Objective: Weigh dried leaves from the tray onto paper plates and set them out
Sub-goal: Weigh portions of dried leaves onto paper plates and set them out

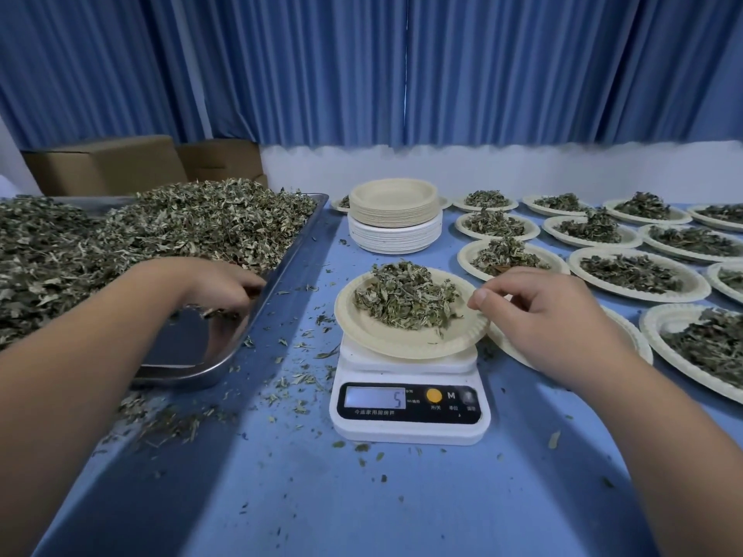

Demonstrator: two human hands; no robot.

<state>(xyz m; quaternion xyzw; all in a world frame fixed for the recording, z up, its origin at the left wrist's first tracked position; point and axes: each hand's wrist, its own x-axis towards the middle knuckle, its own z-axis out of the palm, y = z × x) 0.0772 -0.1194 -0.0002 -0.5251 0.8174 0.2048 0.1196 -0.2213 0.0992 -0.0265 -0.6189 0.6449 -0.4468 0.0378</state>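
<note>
Forearms [60, 396] reach in: left grip [225, 287] curls into dried leaves [181, 223] in the tray [189, 347], its hold hidden; right grip [534, 307] curls at the rim of the leaf-heaped paper plate [402, 335] on the scale [410, 432], clamped or not I cannot tell; display [376, 397] reads 5, a button [451, 396] M

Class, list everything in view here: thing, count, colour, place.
tray: one, steel, left, heaped with dried leaves
scale: one, white, centre, reads 5
plate on scale: one, cream, holding leaves
empty plates: one stack, cream over white, behind scale
filled plates: at least twelve, cream, right
boxes: two, brown, back left
curtain: blue, behind
table: blue, strewn with leaf bits
left hand: curled on leaves in tray's near corner
right hand: loosely curled, at weighed plate's right rim
</note>
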